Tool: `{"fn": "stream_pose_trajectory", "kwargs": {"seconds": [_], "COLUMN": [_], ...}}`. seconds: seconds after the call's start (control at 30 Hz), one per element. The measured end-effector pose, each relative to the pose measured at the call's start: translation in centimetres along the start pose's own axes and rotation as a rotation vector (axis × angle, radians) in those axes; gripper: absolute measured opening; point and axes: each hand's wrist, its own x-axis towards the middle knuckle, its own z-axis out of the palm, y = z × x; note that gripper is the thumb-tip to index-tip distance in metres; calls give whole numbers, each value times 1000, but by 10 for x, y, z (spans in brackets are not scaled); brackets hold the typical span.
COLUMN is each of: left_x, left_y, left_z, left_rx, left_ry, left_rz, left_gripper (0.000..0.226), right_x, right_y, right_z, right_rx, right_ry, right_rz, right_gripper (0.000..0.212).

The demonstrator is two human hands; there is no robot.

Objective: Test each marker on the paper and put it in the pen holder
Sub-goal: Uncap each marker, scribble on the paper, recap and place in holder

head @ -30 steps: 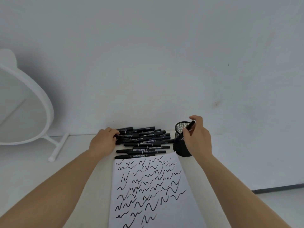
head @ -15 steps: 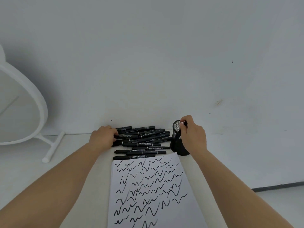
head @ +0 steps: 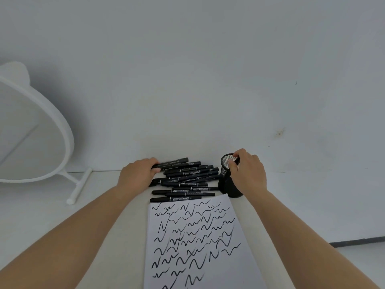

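Note:
A pile of black markers point(head: 187, 176) lies on the white table behind a paper sheet point(head: 245, 263) covered in black squiggles. My left hand point(head: 135, 176) is at the pile's left end, its fingers closed on the end of the farthest marker point(head: 175, 162). A black mesh pen holder point(head: 230, 187) stands to the right of the pile. My right hand point(head: 249, 174) is at the holder's rim, thumb and fingers pinching the top end of a marker point(head: 236, 161) whose body hangs down inside the holder.
A round white table mirror point(head: 31, 132) on a stand leans at the left, and its foot point(head: 79, 186) reaches toward the pile. A white wall rises right behind the markers. The table's right edge lies past my right forearm.
My right hand has lowered its marker from above the holder down into it. My left hand has closed on the end of the farthest marker of the pile.

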Motion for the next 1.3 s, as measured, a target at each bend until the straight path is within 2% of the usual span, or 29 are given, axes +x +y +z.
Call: {"fn": "stream_pose_trajectory", "kwargs": {"seconds": [0.23,0.3,0.4,0.47,0.53,0.6,0.7,0.83,0.9,0.97,1.03,1.13,1.3], "left_x": [-34,-47,-65,-75,-86,-96,-113,-137,-149,-163,-172,-179,-176], "left_y": [47,59,75,86,98,110,121,116,113,111,113,114,122], "left_z": [-33,-39,-44,-46,-47,-48,-47,-48,-48,-48,-50,-51,-57], "left_rx": [-190,-243,-348,-456,-529,-549,-504,-331,-203,-93,-56,-272,-885], "left_ry": [31,50,66,42,15,-28,-96,-41,-8,-6,-55,-232,-469], "left_rz": [25,35,25,48,75,101,146,188,260,358,367,275,106], "left_gripper": [20,21,22,24,21,15,13,15,22,33,33,35,37], "right_x": [-17,-26,-44,-59,-71,-81,-95,-119,-130,-134,-131,-122,-119], "right_y": [3,1,-14,-28,-43,-55,-64,-62,-59,-57,-54,-49,-45], "right_z": [-9,-15,-26,-31,-35,-38,-42,-43,-44,-49,-55,-61,-57], "right_rx": [-116,-71,148,389,681,943,1215,1247,1229,1193,1166,1188,1244], "right_ry": [6,68,160,13,-164,-224,-165,-93,-159,-299,-460,-600,-647], "right_rz": [-8,-9,-104,-88,42,172,321,446,459,447,481,507,463], "right_gripper": [27,27,15,9,21,30,29,30,33,36,34,33,38]}}
